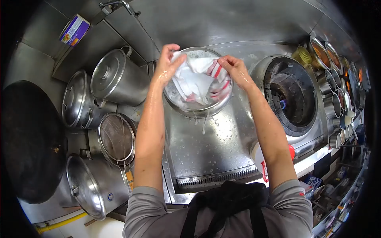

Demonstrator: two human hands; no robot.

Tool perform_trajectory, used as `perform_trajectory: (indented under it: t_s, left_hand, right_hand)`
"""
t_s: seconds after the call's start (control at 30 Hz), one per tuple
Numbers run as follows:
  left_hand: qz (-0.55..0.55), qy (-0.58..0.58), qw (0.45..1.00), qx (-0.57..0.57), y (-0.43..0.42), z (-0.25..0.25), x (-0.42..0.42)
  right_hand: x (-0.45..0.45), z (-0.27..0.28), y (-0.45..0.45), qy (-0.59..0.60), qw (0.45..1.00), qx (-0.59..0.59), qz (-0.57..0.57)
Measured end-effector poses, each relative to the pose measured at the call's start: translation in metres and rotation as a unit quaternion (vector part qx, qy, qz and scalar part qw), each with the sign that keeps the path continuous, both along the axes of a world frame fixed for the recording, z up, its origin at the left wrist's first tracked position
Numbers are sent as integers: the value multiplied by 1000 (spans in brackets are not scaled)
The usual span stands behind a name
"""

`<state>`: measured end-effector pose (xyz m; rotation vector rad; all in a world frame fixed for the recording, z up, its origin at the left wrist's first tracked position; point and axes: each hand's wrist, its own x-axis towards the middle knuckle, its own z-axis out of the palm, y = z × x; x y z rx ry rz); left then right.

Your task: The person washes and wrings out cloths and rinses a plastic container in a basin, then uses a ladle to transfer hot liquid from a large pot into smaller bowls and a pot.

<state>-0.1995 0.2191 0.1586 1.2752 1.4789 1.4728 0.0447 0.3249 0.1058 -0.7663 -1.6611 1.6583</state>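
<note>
Head view: cloth (196, 79) in fingers (171, 47) of left hand (166, 68), right hand (239, 73).

Both forearms are reaching forward, wet and bare; the left hand (170, 65) and right hand (237, 71) are pinching with bent fingers.

I can read no text, brand or number from here: the print on the purple and white box (74, 30) is too small (and slanted, too), and the round blue sticker (110, 196) on a steel pot (105, 176) is just as illegible.
</note>
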Motion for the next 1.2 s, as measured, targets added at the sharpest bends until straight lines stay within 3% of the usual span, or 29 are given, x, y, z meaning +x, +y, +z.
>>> perform_trajectory:
  t_s: [0.07, 0.1, 0.13, 0.2, 0.27, 0.3, 0.33, 0.37, 0.43, 0.5, 0.53, 0.57, 0.6, 0.63, 0.67, 0.7, 0.73, 0.8, 0.83, 0.87, 0.93, 0.97, 1.0, 1.03, 1.07, 1.1, 1.17, 1.2]
  left_hand:
    - [9, 104, 994, -44, 6, -47, -7]
    - [9, 101, 994, -43, 10, -70, -7]
    - [16, 170, 984, -51, 14, -93, -5]
    - [22, 234, 970, -61, 14, -127, 8]
    - [5, 329, 935, -132, 8, -152, 24]
    - [5, 329, 935, -133, 10, -161, 25]
    - [-59, 375, 897, -227, 13, -168, 25]
    - [-123, 414, 845, -317, 15, -174, 25]
    - [-152, 411, 841, -317, 11, -155, 22]
    - [-182, 407, 837, -317, 13, -134, 16]
    - [-133, 383, 858, -317, 21, -129, 8]
    - [-84, 357, 875, -316, 27, -126, 5]
    - [-86, 357, 874, -317, 31, -131, 4]
    - [44, 411, 884, -219, 36, -138, 4]
    - [172, 454, 867, -115, 40, -146, 3]
    - [165, 442, 858, -202, 43, -152, 7]
    - [163, 444, 858, -200, 48, -180, -4]
    - [48, 394, 899, -184, 63, -243, -34]
    - [20, 249, 943, -220, 63, -220, -24]
    - [21, 251, 942, -222, 60, -195, -17]
    - [16, 421, 873, -247, 53, -163, -9]
    - [54, 380, 896, -222, 50, -157, -9]
    - [57, 377, 897, -223, 46, -152, -7]
    - [66, 308, 944, -97, 41, -143, -4]
    - [75, 235, 969, 33, 37, -131, -1]
    - [79, 235, 968, 36, 32, -114, 6]
    - [1, 149, 986, -69, 21, -85, 20]
    - [4, 150, 987, -65, 20, -81, 17]
  right_hand:
    - [-9, -16, 8, -85, 988, 109, -73]
    - [-16, -17, 6, -104, 984, 96, -104]
    - [-25, -18, 2, -107, 984, 97, -104]
    - [-44, -27, -7, -123, 961, 103, -224]
    - [-57, -47, -16, -105, 978, 51, -175]
    - [-61, -61, -21, -157, 974, 136, -95]
    - [-64, -73, -25, -206, 954, 218, -15]
    - [-66, -85, -28, -206, 954, 217, -15]
    - [-66, -97, -34, -300, 898, 321, 31]
    - [-65, -81, -16, -352, 890, 274, 97]
    - [-67, -75, -4, -399, 874, 226, 159]
    - [-72, -75, 4, -399, 875, 224, 158]
    - [-79, -81, 12, -392, 881, 257, 70]
    - [-86, -90, 19, -381, 878, 288, -20]
    - [-91, -100, 24, -380, 879, 287, -22]
    - [-97, -116, 28, -407, 852, 330, 8]
    - [-101, -131, 31, -432, 821, 372, 37]
    - [-105, -170, 32, -423, 800, 424, 42]
    - [-108, -169, 33, -417, 789, 450, 47]
    - [-111, -168, 33, -410, 777, 475, 51]
    - [-110, -117, 38, -486, 765, 393, 155]
    - [-105, -96, 39, -486, 764, 393, 158]
    - [-99, -75, 41, -401, 842, 345, 102]
    - [-94, -52, 41, -308, 904, 292, 45]
    - [-92, -27, 40, -259, 922, 283, 40]
    - [-90, -1, 38, -210, 938, 272, 35]
    - [-84, 47, 34, -70, 980, 149, 108]
    - [-77, 68, 32, -69, 980, 153, 111]
